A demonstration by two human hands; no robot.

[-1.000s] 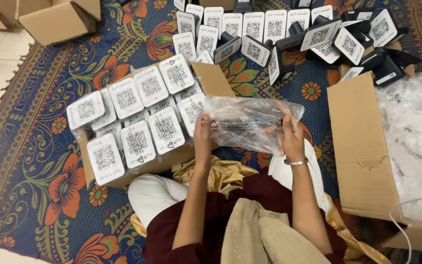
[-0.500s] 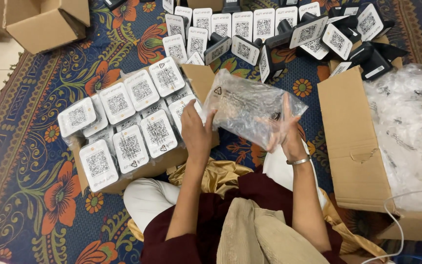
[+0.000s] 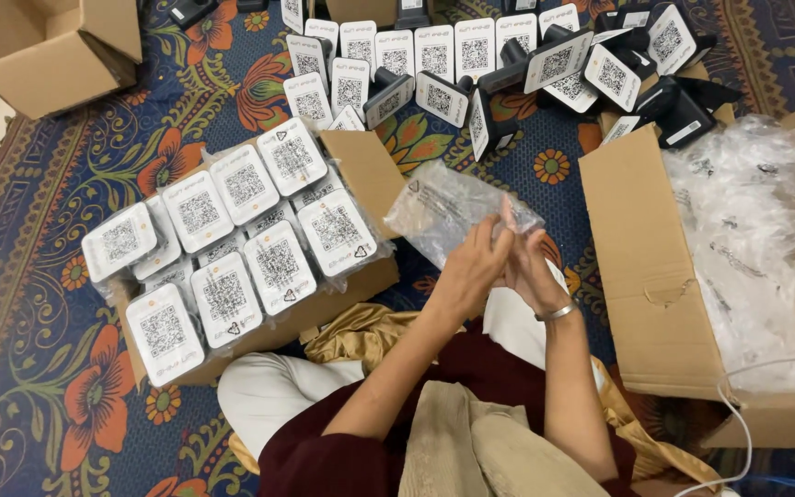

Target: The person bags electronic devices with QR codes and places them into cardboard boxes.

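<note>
Over the lap, both hands meet at a clear plastic bag (image 3: 443, 210) held above the patterned rug (image 3: 39, 304); left hand (image 3: 471, 269) and right hand (image 3: 528, 267) are pressed close together, fingers curled and pinching the bag's near edge, bag fanning out up-left from the fingertips, looks empty and crinkled. Right wrist has a silver bangle (image 3: 556, 313). Person sits cross-legged, white trousers, dark red top, tan cloth (image 3: 480, 451) draped over the lap

Left of the hands: open cardboard box (image 3: 361, 166) on the rug, packed with bagged white square devices (image 3: 278, 262) standing in rows, each with a square code label facing up; box flap sits just beside the held bag

Right of the hands: bigger cardboard carton (image 3: 646, 267) at the rug's right edge, filled with a heap of loose clear bags (image 3: 747, 239); a white cable (image 3: 738, 405) runs over its near wall

Far side of the rug: cluster of unbagged devices (image 3: 471, 64), white labelled faces on black bodies, some upright, some tipped over. Far left corner: another brown box (image 3: 57, 46), partly off the rug
</note>
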